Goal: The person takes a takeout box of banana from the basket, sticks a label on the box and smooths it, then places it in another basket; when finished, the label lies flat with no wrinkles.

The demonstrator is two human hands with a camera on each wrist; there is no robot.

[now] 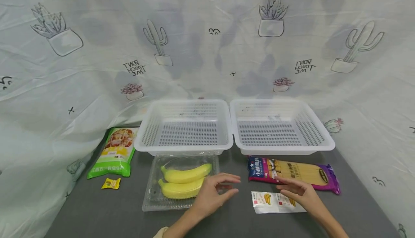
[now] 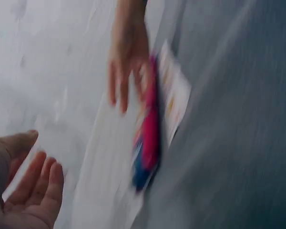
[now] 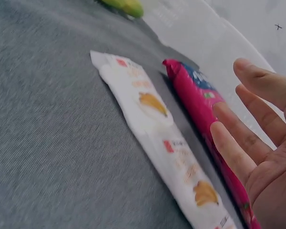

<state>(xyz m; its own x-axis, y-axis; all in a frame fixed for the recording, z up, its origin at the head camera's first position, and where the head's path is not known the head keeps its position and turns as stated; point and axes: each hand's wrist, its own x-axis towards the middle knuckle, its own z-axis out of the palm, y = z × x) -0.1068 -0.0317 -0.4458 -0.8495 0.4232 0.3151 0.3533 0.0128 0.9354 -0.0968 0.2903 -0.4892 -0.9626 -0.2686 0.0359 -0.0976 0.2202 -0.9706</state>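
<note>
My left hand point(image 1: 212, 194) hovers at the right edge of a clear plastic box point(image 1: 150, 194) with two yellow bananas point(image 1: 184, 175) in it; its fingers are loosely bent and hold nothing. Over on the right, my right hand point(image 1: 299, 193) is held above a white packet with banana pictures point(image 1: 266, 202) and a purple pack of spaghetti point(image 1: 301, 171). In the right wrist view its fingers are spread beside the spaghetti pack point(image 3: 193, 98) and the white packet point(image 3: 145, 119), gripping neither. Whether the fingertips touch the spaghetti pack cannot be told.
Two white perforated baskets, the left one point(image 1: 184, 148) and the right one point(image 1: 285, 148), stand side by side at the back. A green food bag point(image 1: 115, 155) and a small yellow wrapped piece point(image 1: 111, 184) lie at the left. A printed cloth point(image 1: 207, 50) hangs behind.
</note>
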